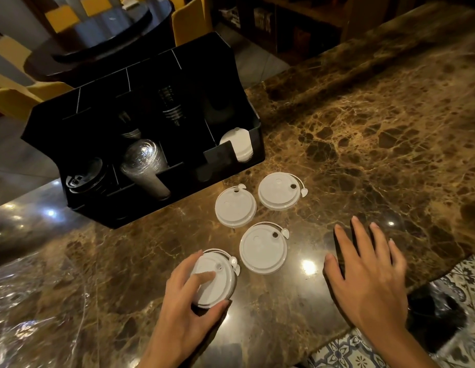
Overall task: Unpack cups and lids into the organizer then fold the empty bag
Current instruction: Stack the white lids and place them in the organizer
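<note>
Partly done | organizer [247, 83] on tabletop [363, 115] already stocked: dark lids, clear cups, some white lids [237, 147] in right slot | three loose lids [263, 248] left flat on tabletop | fourth lid [214, 280] gripped by left hand [190, 301] | right hand [369, 274] spread flat, nothing held | clear bag [26, 301] at left, unfolded.

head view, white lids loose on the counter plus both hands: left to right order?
left hand gripping a lid → lid nearest the organizer → middle lid → far-right lid → right hand, flat and open on the marble counter
</note>
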